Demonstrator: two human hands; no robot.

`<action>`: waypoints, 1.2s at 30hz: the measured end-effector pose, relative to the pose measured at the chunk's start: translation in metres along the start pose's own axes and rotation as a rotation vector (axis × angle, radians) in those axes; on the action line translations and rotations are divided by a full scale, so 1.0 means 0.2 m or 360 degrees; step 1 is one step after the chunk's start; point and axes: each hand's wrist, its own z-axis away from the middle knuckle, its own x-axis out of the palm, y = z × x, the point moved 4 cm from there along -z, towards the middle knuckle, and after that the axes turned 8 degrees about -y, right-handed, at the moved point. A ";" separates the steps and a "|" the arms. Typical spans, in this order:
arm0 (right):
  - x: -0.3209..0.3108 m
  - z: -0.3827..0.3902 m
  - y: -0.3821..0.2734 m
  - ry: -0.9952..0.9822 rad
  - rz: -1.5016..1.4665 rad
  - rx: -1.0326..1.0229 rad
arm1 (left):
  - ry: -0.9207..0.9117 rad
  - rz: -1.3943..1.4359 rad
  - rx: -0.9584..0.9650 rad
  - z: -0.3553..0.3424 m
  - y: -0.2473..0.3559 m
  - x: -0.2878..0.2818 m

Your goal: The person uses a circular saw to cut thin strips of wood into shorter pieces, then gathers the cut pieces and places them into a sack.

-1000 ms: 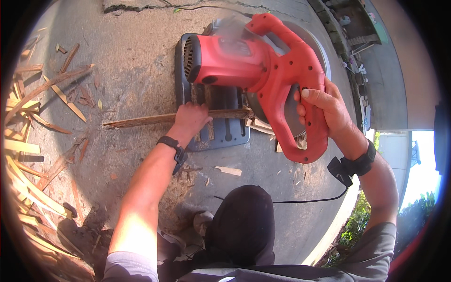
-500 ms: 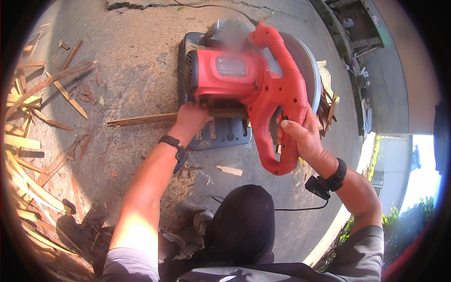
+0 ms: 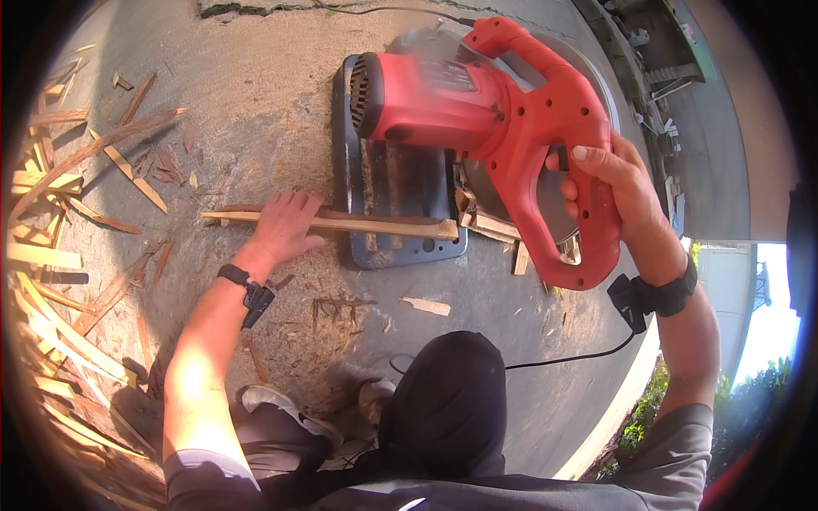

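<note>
Gripping the rear handle (image 3: 598, 221) of the red saw (image 3: 554, 111) in the right hand (image 3: 626, 183), and holding the pale wood strip (image 3: 392, 225) in the left hand (image 3: 285, 226), over the concrete floor (image 3: 247, 111) left of the dark saw base (image 3: 345, 162). Having the strip laid across the base's near end, with a brown, bark-like strip along its far side. Facing short wood pieces (image 3: 496, 226) crowded close to the strip's right end, beside the blade (image 3: 484, 180), and partly hidden behind the handle. Losing sight of the base's far part behind the saw's motor housing. Showing also a heap of split wood (image 3: 47, 255) at far left, a loose chip (image 3: 426, 306) nearer the body, and a power cord (image 3: 383, 9) beyond the saw.
</note>
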 end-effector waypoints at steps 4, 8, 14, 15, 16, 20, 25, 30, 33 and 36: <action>-0.07 -0.04 -0.22 -0.0009 0.0010 0.0050 | -0.0103 -0.0245 -0.0225 0.22 -0.37 0.01; -0.10 -0.06 -0.25 -0.0055 -0.0026 0.0045 | -0.0129 -0.0044 -0.0294 0.29 -0.53 0.00; -0.10 -0.06 -0.25 -0.0012 0.0044 0.0071 | -0.0380 0.0138 -0.0029 0.27 -0.37 -0.05; -0.11 -0.06 -0.24 0.0002 0.0044 0.0077 | -0.0512 0.0253 -0.0086 0.24 -0.32 -0.02; -0.10 -0.06 -0.25 -0.0017 0.0033 0.0073 | -0.0515 0.0246 -0.0083 0.21 -0.26 -0.04; -0.10 -0.05 -0.25 0.0012 0.0056 0.0092 | -0.0570 0.0654 -0.0039 0.05 0.00 -0.03; -0.11 -0.05 -0.25 0.0018 0.0049 0.0126 | -0.0531 0.0625 0.0061 -0.16 0.25 -0.04; -0.11 -0.07 -0.27 -0.0057 0.0024 0.0126 | -0.0256 0.0392 0.0080 -0.33 0.37 -0.01; -0.11 -0.06 -0.25 -0.0044 0.0013 0.0130 | -0.0197 0.0355 0.0017 -0.42 0.44 -0.02; -0.09 -0.05 -0.23 0.0020 -0.0001 0.0134 | -0.0184 0.0289 -0.0063 -0.47 0.43 -0.05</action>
